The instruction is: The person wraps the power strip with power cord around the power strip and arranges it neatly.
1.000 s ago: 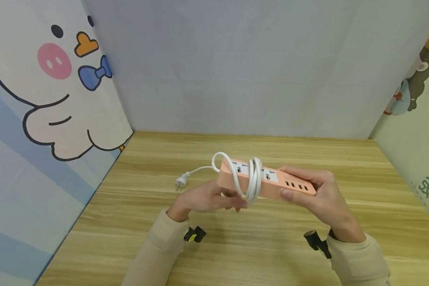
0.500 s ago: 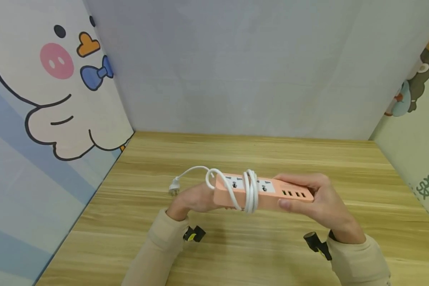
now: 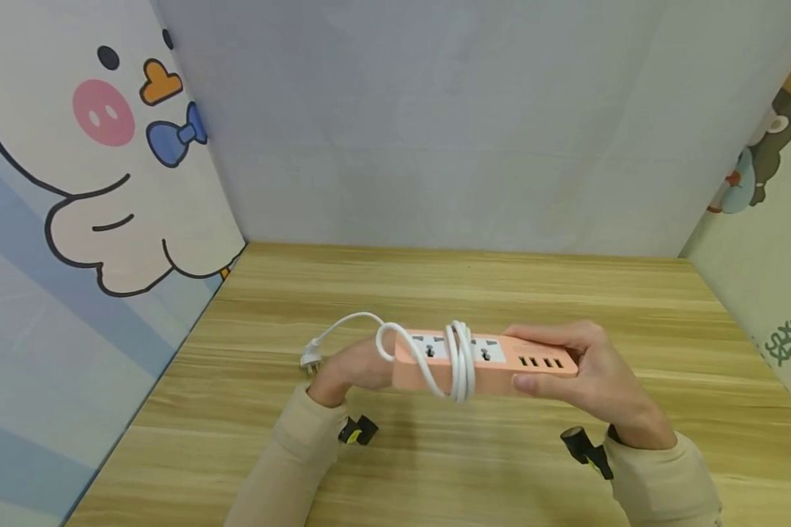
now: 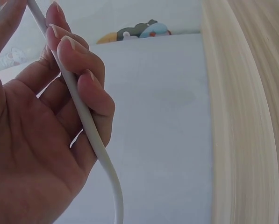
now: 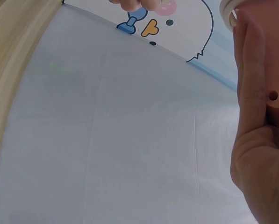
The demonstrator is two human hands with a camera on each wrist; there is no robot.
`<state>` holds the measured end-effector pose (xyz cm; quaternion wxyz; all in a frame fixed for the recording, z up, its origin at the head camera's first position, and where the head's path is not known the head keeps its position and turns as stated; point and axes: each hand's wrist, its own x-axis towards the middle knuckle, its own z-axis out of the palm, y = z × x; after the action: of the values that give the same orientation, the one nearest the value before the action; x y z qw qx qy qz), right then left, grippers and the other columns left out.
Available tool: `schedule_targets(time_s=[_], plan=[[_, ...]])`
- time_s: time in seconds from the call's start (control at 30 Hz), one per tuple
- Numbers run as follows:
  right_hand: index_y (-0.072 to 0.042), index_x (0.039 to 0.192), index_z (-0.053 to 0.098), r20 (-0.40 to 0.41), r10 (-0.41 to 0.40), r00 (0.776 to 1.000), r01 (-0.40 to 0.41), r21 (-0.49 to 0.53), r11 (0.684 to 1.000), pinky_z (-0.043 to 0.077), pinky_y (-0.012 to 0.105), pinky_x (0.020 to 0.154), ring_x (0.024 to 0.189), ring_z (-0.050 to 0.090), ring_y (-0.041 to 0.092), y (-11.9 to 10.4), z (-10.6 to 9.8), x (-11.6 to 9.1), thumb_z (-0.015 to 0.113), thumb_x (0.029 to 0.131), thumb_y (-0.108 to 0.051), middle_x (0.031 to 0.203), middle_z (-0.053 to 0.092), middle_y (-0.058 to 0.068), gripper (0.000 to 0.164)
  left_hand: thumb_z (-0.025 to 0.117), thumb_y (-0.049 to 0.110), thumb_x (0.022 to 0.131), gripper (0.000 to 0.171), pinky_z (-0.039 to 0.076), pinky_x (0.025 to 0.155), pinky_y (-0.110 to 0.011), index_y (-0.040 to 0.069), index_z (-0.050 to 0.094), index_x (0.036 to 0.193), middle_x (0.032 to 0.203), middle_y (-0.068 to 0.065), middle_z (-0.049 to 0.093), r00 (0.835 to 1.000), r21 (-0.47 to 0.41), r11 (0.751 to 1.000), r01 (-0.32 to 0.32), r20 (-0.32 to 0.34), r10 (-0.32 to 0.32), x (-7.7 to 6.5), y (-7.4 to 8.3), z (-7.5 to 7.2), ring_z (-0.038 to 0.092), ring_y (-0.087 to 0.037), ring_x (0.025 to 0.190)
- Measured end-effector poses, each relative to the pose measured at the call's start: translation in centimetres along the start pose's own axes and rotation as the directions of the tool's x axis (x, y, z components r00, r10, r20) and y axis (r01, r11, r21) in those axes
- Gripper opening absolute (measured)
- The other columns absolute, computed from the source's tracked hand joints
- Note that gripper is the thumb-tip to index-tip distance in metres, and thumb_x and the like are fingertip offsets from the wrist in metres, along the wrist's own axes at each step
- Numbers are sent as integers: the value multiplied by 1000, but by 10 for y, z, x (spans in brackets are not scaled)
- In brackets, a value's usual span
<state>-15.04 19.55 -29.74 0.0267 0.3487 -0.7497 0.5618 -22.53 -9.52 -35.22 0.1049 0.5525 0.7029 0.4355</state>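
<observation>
A peach-coloured power strip (image 3: 409, 375) is held up over the table, its sockets and several USB ports facing the head camera. White cord (image 3: 460, 366) is looped round its middle. My right hand (image 3: 600, 373) grips the USB end, thumb along the near side and fingers at the far side. Behind the strip's other end is my left hand (image 3: 359, 366), its fingers hidden in the head view. The left wrist view shows those fingers curled round a straight run of the cord (image 4: 85, 114). A white plug (image 3: 311, 359) dangles from the cord's free end, left of that hand.
Beneath the hands lies a wood-grain table (image 3: 488, 461). A plain grey-white wall (image 3: 461, 132) closes off its back edge, and cartoon-printed panels (image 3: 191, 212) flank both sides. Small black devices (image 3: 359, 430) are strapped at both wrists.
The power strip has come down and slightly left, with my right hand tilting it level. My left fingers have gone out of sight behind it. The plug has swung left and lower.
</observation>
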Motion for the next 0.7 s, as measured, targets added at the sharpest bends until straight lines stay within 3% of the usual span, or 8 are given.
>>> schedule_targets(time_s=[0.17, 0.27, 0.43, 0.6, 0.7], plan=[[-4, 124, 71, 11, -1, 1000, 2, -26, 1000, 52, 24, 62, 73, 63, 6, -1, 1, 1, 76, 77, 14, 100, 76, -3, 50, 61, -8, 94, 27, 55, 98, -33, -14, 61, 121, 117, -28, 69, 998, -58, 997, -48, -33, 46, 2, -4, -1, 70, -31, 106], [-2, 123, 71, 23, -16, 1000, 17, -41, 999, 52, 24, 59, 71, 62, 5, -1, 1, 0, 76, 77, 13, 98, 75, -3, 49, 64, -6, 93, 25, 58, 91, -32, -11, 65, 117, 112, -25, 72, 997, -45, 998, -48, -58, 46, 2, -5, -1, 72, -24, 98], [0, 123, 70, 44, -45, 998, 48, -69, 996, 50, 25, 57, 71, 61, 4, 0, 0, 0, 77, 76, 13, 98, 75, -4, 49, 66, 3, 94, 23, 58, 85, -26, -4, 70, 115, 108, -18, 75, 995, 24, 999, 45, -95, -42, 3, -3, -1, 72, -13, 90], [0, 123, 70, 48, 2, 999, 3, -101, 995, 52, 25, 62, 75, 63, 6, -2, -1, -1, 79, 75, 11, 102, 75, -5, 50, 66, 7, 95, 9, 53, 67, -22, 3, 73, 98, 86, -9, 72, 979, 5, 986, 168, -119, -166, 4, 0, -2, 55, -2, 68], [3, 123, 70, 61, -12, 998, 17, -86, 996, 53, 25, 62, 75, 63, 7, -1, -1, -1, 79, 75, 12, 102, 75, -4, 49, 66, 6, 93, 6, 51, 66, -22, 4, 72, 94, 84, -8, 70, 968, -2, 978, 209, -141, -208, 5, 3, -2, 54, -2, 69]])
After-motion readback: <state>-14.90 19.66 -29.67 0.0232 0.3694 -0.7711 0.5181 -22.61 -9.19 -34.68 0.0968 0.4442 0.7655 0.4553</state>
